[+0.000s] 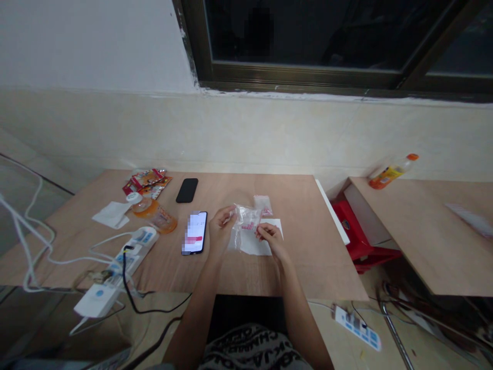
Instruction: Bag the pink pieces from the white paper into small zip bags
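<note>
Head view: both hands meet just above the middle of the table (308,257). The left hand (222,221) pinches the upper left edge of a small clear plastic bag (246,222) between thumb and fingertips. The right hand (269,235) has its grip pressed on the bag's lower right edge. The bag is stretched between them, lifted slightly off a white sheet (254,247) lying under it. Something pink shows through the plastic; it is too small to make out. Whether the bag's mouth is open or sealed cannot be told.

At 1 o'clock from the held bag, a second small bag (263,204) lies flat on the table, apart from both hands. So one bag is in hand and one lies untouched; nothing pink appears loose on the sheet.

At 9 o'clock lies a lit phone (194,232). A dark phone (187,190) sits at 10 o'clock, and beyond it an orange bottle (154,214) on its side and a power strip (133,249).
</note>
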Tool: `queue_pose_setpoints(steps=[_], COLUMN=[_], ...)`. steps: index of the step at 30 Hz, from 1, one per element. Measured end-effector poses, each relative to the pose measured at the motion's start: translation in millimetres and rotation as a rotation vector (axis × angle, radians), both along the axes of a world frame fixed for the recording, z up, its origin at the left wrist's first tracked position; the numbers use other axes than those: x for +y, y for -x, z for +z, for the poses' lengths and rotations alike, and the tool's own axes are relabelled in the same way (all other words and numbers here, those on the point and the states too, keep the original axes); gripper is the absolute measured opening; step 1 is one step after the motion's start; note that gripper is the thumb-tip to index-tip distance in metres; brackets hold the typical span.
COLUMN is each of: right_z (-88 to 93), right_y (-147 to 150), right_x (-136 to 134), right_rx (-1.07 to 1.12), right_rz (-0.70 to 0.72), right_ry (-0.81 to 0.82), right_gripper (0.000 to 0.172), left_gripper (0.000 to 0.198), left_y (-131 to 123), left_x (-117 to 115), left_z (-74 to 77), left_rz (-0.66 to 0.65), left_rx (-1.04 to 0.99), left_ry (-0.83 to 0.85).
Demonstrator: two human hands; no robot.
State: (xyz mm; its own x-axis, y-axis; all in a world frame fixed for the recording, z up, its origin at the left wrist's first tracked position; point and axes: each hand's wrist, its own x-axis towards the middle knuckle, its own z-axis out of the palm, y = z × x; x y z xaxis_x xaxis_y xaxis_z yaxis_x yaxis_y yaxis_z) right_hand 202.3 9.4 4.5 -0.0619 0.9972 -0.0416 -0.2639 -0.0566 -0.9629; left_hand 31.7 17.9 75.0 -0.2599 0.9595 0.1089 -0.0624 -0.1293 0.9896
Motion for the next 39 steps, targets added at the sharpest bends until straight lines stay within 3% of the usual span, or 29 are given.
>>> queue_pose_setpoints(steps=[9,14,27,39], right_z=[7.7,13.7,24.1,22.3], right_y=[-8.2,-7.8,-3.9,13.4], right_x=[0.5,-2.9,-7.7,-9.9], right_rx=[-0.130,-0.187,-0.304,-0.356], right_rz=[-0.060,-0.058,-0.033,-0.294], right_ry=[-0.055,-0.100,-0.162,-0.156], right_gripper=[0.029,0.027,0.032,0.033], left_gripper=[0.010,0.006,0.012,0.012], left_y=[-6.3,-17.1,-24.1,-36.6], left_x=[-6.7,-10.9,-13.0,-17.4], left_z=[7.5,5.4,-3.5,6.0], left_rz=[-0.117,-0.165,-0.194,-0.102], left_rx=[0.574,0.732,0.929,1.080], left_ry=[-0.268,-0.242,-0.173,-0.124])
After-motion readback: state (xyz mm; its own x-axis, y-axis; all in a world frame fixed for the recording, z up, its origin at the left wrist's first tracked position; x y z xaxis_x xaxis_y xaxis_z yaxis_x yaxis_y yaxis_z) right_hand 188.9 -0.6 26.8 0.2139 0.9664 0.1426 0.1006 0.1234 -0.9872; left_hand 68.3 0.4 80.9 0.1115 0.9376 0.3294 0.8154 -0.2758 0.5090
